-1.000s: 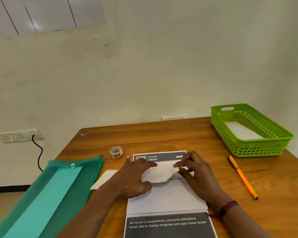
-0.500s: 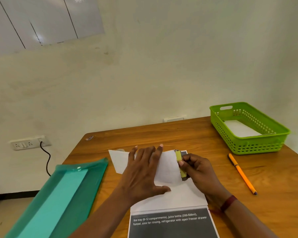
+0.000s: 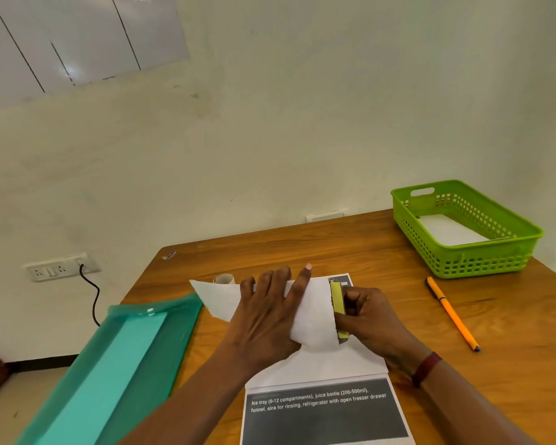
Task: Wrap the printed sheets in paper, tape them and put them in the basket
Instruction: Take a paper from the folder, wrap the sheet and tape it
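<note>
Head view: the left hand (image 3: 264, 319) lies flat with fingers spread, pressing the white wrapping paper (image 3: 217, 300) onto the wooden counter (image 3: 350, 248). Just right of it, the right hand (image 3: 366, 319) pinches the yellow-green-edged folded printed sheets (image 3: 337, 297) at the paper's open end. The bundle's long axis runs from hand to hand. The green perforated plastic basket (image 3: 495, 245) sits well beyond the right hand, which is the nearer one. The small tape roll (image 3: 224, 279) lies beyond the paper, off to the left of the left hand.

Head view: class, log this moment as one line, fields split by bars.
left hand flat on white paper | right hand pinches yellow-green strip at paper edge | green basket apart, far right
</note>
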Motion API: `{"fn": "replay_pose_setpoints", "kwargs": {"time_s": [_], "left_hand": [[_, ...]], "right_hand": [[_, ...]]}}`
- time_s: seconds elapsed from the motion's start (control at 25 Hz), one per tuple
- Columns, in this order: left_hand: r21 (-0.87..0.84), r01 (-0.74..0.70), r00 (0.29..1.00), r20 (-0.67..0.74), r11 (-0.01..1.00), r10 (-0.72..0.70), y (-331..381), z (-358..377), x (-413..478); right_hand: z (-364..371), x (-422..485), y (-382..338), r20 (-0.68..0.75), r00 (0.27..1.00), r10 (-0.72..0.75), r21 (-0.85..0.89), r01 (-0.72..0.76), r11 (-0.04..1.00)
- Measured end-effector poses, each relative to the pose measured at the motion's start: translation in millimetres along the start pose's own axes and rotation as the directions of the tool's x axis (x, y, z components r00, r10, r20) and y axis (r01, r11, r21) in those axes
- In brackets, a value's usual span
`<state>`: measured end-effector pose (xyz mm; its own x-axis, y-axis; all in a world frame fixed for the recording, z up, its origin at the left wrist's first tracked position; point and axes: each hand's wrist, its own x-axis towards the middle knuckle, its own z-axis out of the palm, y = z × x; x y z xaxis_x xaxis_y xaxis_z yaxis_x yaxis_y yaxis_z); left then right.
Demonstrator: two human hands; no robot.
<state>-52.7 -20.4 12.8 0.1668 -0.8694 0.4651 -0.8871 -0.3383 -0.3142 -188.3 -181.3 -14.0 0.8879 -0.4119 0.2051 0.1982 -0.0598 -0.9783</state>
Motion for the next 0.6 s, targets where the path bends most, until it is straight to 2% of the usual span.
{"fn": "replay_pose_setpoints", "kwargs": {"time_s": [0.16, 0.44, 0.6], "left_hand": [[0.015, 0.02, 0.999, 0.032, 1.0, -0.021, 2, -3, -5], [-0.007, 0.029, 0.996, 0.082, 1.0, -0.028, -4, -6, -17], [-0.013, 0.026, 0.989, 0.148, 1.0, -0.023, -20, -4, -25]], "right_hand": [[-2, 5, 6, -0.193, 0.981, -0.011, -0.031, 0.005, 0.999], [-9, 10, 15, -0.329, 0.944, -0.032, -0.072, 0.009, 0.997], [-12, 9, 13, -0.355, 0.935, -0.014, -0.06, -0.008, 0.998]]}}
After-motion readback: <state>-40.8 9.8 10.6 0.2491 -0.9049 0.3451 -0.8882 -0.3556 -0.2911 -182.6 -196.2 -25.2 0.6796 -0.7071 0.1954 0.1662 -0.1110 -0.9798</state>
